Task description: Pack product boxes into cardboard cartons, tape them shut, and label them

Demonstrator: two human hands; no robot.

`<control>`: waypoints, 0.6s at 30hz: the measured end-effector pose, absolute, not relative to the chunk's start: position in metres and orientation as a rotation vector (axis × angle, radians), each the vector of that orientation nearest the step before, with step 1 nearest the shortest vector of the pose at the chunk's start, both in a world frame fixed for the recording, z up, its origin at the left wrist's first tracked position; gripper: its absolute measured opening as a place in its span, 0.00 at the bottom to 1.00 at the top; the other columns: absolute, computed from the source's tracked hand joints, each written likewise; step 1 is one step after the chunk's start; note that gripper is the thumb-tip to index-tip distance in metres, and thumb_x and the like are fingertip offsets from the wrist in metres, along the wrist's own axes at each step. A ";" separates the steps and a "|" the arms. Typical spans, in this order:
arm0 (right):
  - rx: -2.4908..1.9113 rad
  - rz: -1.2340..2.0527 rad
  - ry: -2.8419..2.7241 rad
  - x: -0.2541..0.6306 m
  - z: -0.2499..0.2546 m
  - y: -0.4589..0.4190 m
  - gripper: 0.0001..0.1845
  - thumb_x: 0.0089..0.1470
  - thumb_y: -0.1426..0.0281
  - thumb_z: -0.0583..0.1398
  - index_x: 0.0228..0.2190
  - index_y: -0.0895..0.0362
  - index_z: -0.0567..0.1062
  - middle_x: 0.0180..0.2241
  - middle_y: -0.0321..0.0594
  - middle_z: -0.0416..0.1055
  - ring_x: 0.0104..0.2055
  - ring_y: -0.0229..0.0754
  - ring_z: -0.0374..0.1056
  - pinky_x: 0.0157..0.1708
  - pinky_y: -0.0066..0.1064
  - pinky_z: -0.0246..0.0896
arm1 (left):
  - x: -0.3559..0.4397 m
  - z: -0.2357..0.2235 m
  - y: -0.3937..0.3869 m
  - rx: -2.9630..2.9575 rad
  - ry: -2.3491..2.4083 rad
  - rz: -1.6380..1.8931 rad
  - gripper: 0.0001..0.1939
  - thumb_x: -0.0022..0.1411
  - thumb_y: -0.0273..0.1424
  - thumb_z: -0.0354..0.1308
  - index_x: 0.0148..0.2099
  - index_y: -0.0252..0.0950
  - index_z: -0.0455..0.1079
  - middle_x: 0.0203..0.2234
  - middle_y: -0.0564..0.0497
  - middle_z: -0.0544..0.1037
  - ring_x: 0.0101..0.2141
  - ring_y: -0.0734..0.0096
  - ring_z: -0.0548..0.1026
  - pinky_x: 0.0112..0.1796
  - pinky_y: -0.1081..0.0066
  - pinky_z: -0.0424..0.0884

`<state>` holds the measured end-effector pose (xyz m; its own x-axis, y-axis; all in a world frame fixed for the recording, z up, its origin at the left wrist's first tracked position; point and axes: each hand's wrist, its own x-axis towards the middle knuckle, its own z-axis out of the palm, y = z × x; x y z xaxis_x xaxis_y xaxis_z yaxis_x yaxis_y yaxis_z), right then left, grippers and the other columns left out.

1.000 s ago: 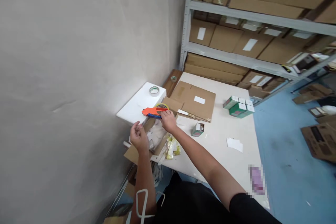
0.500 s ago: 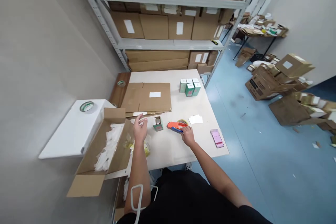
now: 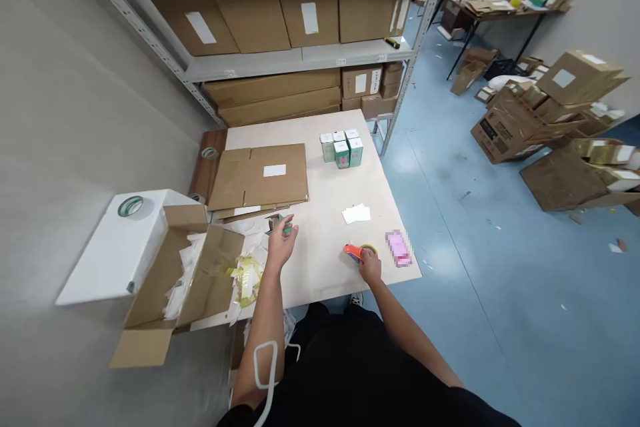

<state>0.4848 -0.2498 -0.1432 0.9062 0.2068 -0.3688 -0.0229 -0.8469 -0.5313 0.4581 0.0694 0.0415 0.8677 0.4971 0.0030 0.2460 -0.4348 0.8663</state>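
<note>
On the near part of the table, my right hand [image 3: 370,266] grips an orange and blue tape dispenser [image 3: 353,251] that carries a yellow-edged roll. My left hand [image 3: 281,245] has its fingers and thumb curled about a small green box [image 3: 273,220], which it partly hides. The box seems to rest on the table beside the flat cardboard. Several white-topped green boxes [image 3: 342,149] stand grouped at the far right of the table. White cards [image 3: 357,214] lie beyond the dispenser, and a pink-screened phone [image 3: 399,248] is to its right.
Flattened cartons [image 3: 260,177] lie on the table's left. An open carton [image 3: 215,277] with white packing stands beside crumpled yellow-and-clear plastic [image 3: 247,280]. A green tape roll [image 3: 131,206] sits on a white block [image 3: 107,247]. Shelving with boxes [image 3: 265,20] rises behind the table.
My right hand has moved the tape dispenser rightward and closer to the table's near edge. My left hand has come over to the small green box. The view has shifted a little.
</note>
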 end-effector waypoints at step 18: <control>-2.070 0.184 -0.776 0.591 -0.030 0.042 0.32 0.64 0.72 0.53 0.67 0.56 0.66 0.64 0.50 0.67 0.68 0.52 0.61 0.69 0.50 0.56 | 0.434 0.077 0.258 1.974 0.755 0.593 0.22 0.68 0.37 0.60 0.62 0.39 0.73 0.52 0.42 0.80 0.52 0.59 0.78 0.49 0.63 0.77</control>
